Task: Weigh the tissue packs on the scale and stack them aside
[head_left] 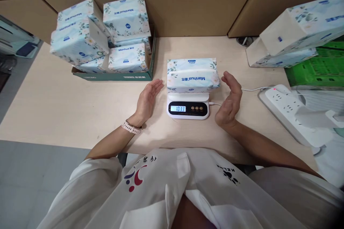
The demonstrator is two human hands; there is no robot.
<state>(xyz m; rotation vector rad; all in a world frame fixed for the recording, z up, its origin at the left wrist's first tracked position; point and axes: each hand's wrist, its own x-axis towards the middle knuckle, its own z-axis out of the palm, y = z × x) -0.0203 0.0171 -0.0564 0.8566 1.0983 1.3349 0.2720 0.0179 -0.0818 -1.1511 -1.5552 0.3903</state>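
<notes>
A pale blue flowered tissue pack [191, 75] lies on a small white scale [188, 108] in the middle of the desk. The scale's lit display reads 1033. My left hand [147, 100] rests just left of the pack, palm turned toward it, fingers stretched out, not touching it. On the other side my right hand [229, 101] hovers a little off the pack's end, fingers loosely curved and holding nothing. A watch is on my left wrist.
A green tray [120, 76] at the back left holds several more tissue packs. Further packs [292, 32] are stacked at the back right beside a green crate [319, 68]. A white power strip [287, 109] and the scale's cable lie right of it. Cardboard panels form the back wall.
</notes>
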